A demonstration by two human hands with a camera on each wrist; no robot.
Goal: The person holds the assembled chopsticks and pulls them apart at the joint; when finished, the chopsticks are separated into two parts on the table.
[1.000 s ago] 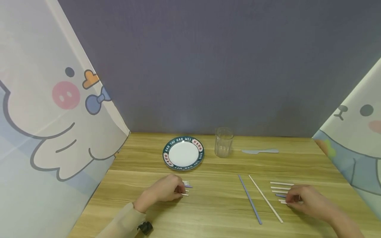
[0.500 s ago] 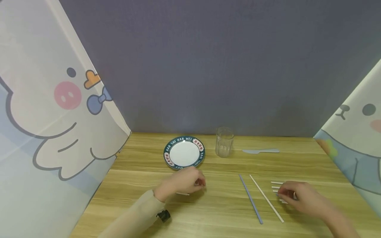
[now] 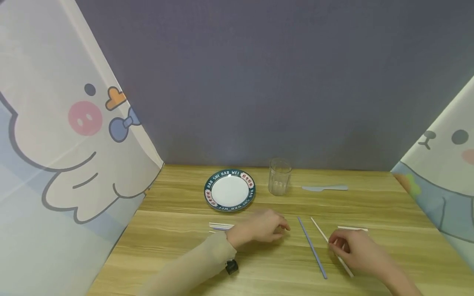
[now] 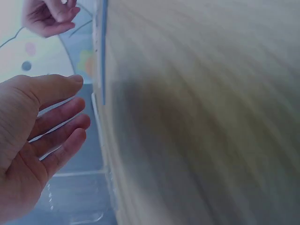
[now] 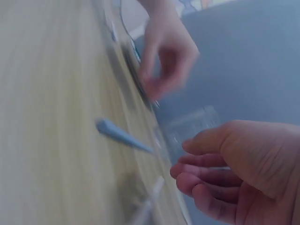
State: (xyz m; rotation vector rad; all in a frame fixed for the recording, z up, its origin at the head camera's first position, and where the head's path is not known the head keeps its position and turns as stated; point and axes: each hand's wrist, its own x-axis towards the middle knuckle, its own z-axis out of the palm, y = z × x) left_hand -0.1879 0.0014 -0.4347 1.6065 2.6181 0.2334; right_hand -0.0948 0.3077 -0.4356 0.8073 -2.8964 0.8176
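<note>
My left hand [image 3: 261, 225] hovers over the middle of the table, its fingers loosely bent and holding nothing; the left wrist view shows that hand [image 4: 47, 122] with gaps between the fingers. A long blue stick [image 3: 312, 247] lies slantwise to its right. Beside it lies a long white stick [image 3: 319, 230], partly covered by my right hand [image 3: 353, 250] in the head view. Nothing is between the fingers of the right hand [image 5: 239, 173] in the right wrist view, where the blue stick [image 5: 124, 136] and the white stick [image 5: 149, 204] lie apart from it.
Several short sticks [image 3: 221, 224] lie left of my left forearm. Another white stick [image 3: 352, 228] shows behind my right hand. Toward the back stand a green-rimmed plate [image 3: 212, 181], a clear glass [image 3: 279, 176] and a pale knife [image 3: 326, 188]. Walls enclose the table.
My left hand has moved right, away from the short sticks, which are uncovered again. The right hand has shifted left from the short sticks to above the long white stick.
</note>
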